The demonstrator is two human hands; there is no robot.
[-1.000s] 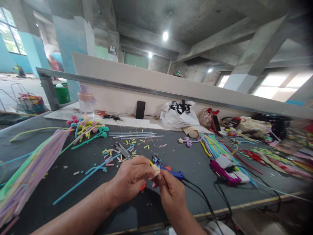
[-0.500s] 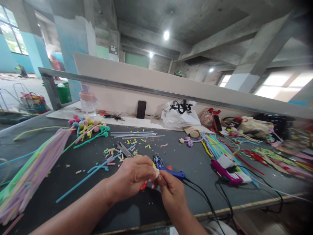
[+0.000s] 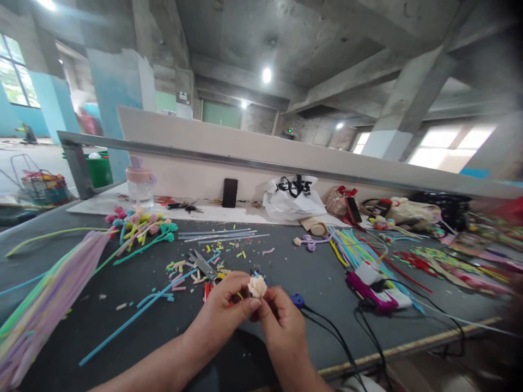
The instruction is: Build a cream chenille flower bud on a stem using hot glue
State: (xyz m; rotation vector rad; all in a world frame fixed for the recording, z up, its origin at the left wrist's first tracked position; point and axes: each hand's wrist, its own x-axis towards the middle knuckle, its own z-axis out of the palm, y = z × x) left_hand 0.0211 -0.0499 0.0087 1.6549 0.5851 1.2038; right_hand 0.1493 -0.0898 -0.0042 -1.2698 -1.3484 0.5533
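Observation:
A small cream flower (image 3: 257, 287), made of what looks like fuzzy chenille stem, is pinched between my two hands. My left hand (image 3: 229, 306) grips it from the left, thumb and forefinger at its base. From the other side my right hand (image 3: 284, 321) holds the same flower, its thumb beside the left thumb. Behind the hands lies a corded tool with a blue handle (image 3: 298, 300), mostly covered. Scissors (image 3: 204, 265) with red handles rest open just beyond my left hand, among short cut stem pieces (image 3: 178, 269). A long blue stem (image 3: 134, 314) crosses the dark table near my left forearm.
On the left lies a bundle of pastel stems (image 3: 69, 277) beside finished pom-like flowers (image 3: 143, 224). Clear rods (image 3: 224, 235) lie farther back. A magenta corded device (image 3: 378, 294) sits right, near more stems (image 3: 355, 247). Along the back stand a bottle (image 3: 140, 185), phone (image 3: 230, 193) and white bag (image 3: 292, 198).
My hands have turned so the cream flower now faces up and shows clearly; the left hand no longer covers it. The view has tilted slightly upward.

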